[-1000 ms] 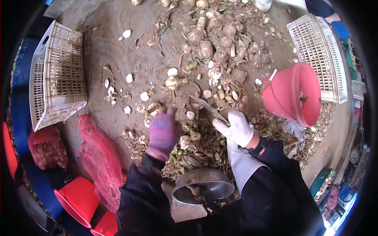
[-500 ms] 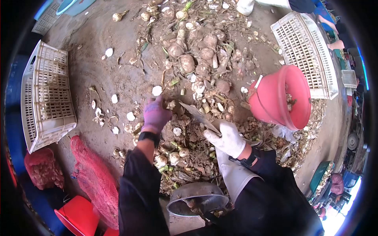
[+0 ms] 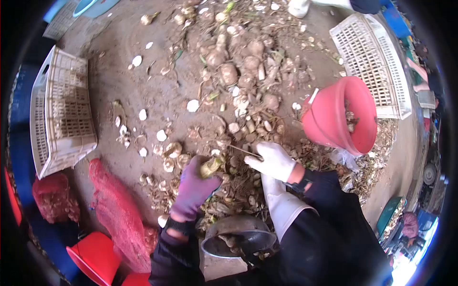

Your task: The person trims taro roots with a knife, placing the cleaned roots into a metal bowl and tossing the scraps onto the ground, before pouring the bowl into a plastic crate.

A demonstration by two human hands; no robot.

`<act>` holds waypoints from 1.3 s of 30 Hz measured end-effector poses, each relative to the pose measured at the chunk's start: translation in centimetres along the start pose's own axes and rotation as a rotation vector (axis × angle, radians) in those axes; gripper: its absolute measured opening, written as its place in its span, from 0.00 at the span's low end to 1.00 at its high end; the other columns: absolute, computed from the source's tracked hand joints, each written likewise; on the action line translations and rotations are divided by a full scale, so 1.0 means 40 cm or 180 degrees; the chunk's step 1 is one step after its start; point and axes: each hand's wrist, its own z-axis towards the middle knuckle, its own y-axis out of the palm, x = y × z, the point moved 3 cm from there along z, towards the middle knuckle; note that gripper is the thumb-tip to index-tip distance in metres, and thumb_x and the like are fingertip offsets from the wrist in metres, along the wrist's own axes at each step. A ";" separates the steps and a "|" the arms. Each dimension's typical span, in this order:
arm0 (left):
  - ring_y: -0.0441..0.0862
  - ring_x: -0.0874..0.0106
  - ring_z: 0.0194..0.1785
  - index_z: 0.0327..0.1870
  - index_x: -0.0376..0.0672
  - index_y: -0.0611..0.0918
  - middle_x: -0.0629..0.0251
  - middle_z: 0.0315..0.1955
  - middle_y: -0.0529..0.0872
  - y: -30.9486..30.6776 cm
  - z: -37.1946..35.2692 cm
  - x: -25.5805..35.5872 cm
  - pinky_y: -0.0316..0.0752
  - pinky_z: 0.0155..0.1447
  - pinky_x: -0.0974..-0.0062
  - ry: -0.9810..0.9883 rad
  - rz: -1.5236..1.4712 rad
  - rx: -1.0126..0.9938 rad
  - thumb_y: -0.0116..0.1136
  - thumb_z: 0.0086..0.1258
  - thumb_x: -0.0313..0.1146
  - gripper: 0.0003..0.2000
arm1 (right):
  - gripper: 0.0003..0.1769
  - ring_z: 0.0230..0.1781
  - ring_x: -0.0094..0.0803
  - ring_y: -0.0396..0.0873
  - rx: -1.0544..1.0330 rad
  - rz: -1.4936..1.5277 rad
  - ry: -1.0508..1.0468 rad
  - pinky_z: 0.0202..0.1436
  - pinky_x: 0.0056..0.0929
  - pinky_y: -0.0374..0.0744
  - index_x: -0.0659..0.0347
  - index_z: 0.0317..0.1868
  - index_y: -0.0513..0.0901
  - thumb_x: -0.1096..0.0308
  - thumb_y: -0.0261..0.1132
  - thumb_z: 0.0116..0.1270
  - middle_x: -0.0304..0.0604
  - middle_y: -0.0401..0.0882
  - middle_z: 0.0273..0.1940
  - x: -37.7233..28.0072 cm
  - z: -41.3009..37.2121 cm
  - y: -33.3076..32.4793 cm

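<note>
My left hand, in a purple glove, is closed around a garlic bulb whose pale green cut stalk points up to the right. To its right, my right hand, in a white glove, grips a knife. The blade is seen nearly edge-on, pointing left towards the bulb but apart from it; the handle is hidden in my fist. Several other bulbs lie just beyond my left hand. Below my hands a metal bowl sits tilted near my lap, with something brown inside it.
A pink bucket lies tilted at the right, before a white crate. Another white crate stands at the left, above red mesh sacks. More muddy bulbs and trimmings cover the floor ahead. A person's shoe shows at the top.
My left hand has drawn back towards me and now holds a garlic bulb. The knife has turned from showing its flat side to nearly edge-on.
</note>
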 end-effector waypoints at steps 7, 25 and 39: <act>0.80 0.74 0.44 0.69 0.45 0.59 0.62 0.53 0.75 0.126 -0.037 -0.076 0.78 0.39 0.83 -0.0755 -0.2385 -0.0961 0.56 0.53 0.12 0.39 | 0.20 0.26 0.45 0.78 -0.0117 0.0738 -0.0404 0.28 0.41 0.73 0.61 0.27 0.79 0.51 0.63 0.63 0.49 0.76 0.25 -0.100 -0.009 0.002; 0.81 0.76 0.35 0.64 0.38 0.61 0.63 0.36 0.84 0.065 -0.067 -0.159 0.77 0.37 0.78 0.0418 -0.1026 -0.0364 0.68 0.58 0.28 0.34 | 0.16 0.28 0.41 0.77 -0.0190 -0.0212 -0.1011 0.29 0.38 0.75 0.60 0.32 0.76 0.57 0.67 0.54 0.44 0.73 0.34 -0.135 -0.050 -0.021; 0.83 0.70 0.35 0.51 0.37 0.76 0.62 0.33 0.85 0.076 -0.104 -0.092 0.78 0.41 0.70 0.1774 0.1346 0.0385 0.63 0.60 0.28 0.18 | 0.17 0.32 0.41 0.78 0.0158 -0.0166 -0.1078 0.31 0.38 0.76 0.60 0.34 0.77 0.60 0.70 0.47 0.45 0.73 0.37 -0.117 -0.061 0.010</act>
